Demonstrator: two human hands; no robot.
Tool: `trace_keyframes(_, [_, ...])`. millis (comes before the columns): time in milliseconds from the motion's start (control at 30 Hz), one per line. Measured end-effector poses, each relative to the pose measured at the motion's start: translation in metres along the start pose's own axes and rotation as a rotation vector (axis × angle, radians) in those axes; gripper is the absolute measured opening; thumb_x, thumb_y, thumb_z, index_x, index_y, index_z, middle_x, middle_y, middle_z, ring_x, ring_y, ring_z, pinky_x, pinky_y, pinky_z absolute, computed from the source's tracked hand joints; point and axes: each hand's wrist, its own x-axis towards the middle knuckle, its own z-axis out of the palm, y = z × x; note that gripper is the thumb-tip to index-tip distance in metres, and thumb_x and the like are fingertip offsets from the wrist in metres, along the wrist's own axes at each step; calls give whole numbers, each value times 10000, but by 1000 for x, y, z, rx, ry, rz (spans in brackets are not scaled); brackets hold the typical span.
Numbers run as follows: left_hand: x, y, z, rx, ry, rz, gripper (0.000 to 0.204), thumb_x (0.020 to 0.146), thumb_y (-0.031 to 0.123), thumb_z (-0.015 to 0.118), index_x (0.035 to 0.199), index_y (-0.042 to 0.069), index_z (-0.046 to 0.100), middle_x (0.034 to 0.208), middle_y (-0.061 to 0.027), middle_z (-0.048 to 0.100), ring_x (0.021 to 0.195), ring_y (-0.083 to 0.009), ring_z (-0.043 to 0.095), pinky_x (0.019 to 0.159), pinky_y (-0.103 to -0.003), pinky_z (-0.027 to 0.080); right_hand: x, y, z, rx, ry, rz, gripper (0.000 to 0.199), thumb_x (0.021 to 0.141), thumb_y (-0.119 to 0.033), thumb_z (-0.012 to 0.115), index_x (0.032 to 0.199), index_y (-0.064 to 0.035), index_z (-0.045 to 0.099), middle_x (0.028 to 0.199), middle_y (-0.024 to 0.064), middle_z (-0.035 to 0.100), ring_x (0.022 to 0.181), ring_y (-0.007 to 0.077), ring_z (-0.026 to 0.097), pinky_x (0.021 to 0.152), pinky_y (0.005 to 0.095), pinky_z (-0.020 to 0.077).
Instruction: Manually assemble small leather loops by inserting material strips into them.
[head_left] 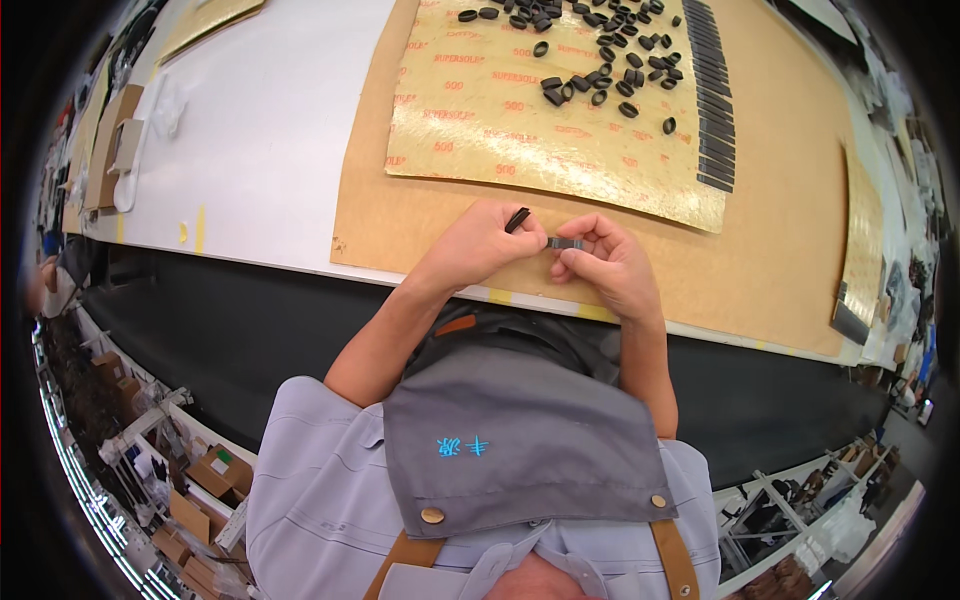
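My left hand (478, 246) is closed, with short black strips (517, 219) sticking up between thumb and fingers. A small dark grey strip (566, 243) spans the gap between my two hands. Its left end is pinched by my left fingertips. My right hand (615, 268) has its fingers curled and the thumb bent against the strip's right end. Both hands are just above the brown board near the table's front edge. Beyond them, several small black loops (627, 110) lie scattered on a shiny yellow sheet (460, 160). A column of dark strips (716, 150) lines that sheet's right side.
A large brown board (780, 270) lies under the yellow sheet on the white table (270, 130). Cardboard pieces (115, 150) and clear plastic (172, 105) stand at the left. Another yellow sheet (862, 240) with dark strips (850, 318) is at the far right.
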Motion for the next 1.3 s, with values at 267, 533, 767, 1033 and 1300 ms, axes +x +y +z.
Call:
trace_keyframes(267, [1, -3, 1, -42, -4, 20, 169, 821, 202, 625, 743, 55, 597, 606, 77, 462, 522, -2, 377, 455, -188, 278, -1, -1, -14, 72, -74, 14, 143, 859, 32, 532, 996, 47, 569, 911, 141, 631, 822, 197, 649, 728, 288, 548])
trace_keyframes(533, [4, -6, 3, 51, -29, -5, 127, 783, 145, 598, 708, 43, 589, 629, 68, 470, 595, -24, 398, 518, -212, 315, 3, -5, -11, -11, -40, 97, 120, 840, -43, 614, 928, 35, 589, 810, 121, 644, 752, 167, 657, 687, 255, 539])
trace_keyframes(767, [6, -8, 3, 62, -21, -14, 142, 785, 160, 591, 707, 42, 579, 634, 69, 462, 597, -26, 385, 523, -214, 312, 3, -12, -5, -7, -19, 140, 101, 840, -50, 613, 899, 26, 583, 797, 109, 641, 743, 163, 655, 676, 249, 535])
trace_keyframes(1033, [6, -6, 3, 77, -22, 8, 146, 789, 161, 581, 702, 45, 567, 629, 74, 448, 593, -24, 376, 521, -214, 303, 4, -3, -6, -23, 12, 81, 68, 840, -23, 596, 881, 19, 561, 809, 110, 630, 714, 163, 652, 676, 266, 543])
trace_keyframes(1300, [7, -9, 3, 84, -29, 16, 154, 788, 167, 571, 694, 45, 557, 622, 78, 439, 589, -23, 371, 519, -215, 301, 5, -3, 0, -42, 50, 57, 98, 832, -32, 618, 878, 16, 546, 774, 72, 606, 689, 137, 640, 662, 257, 538])
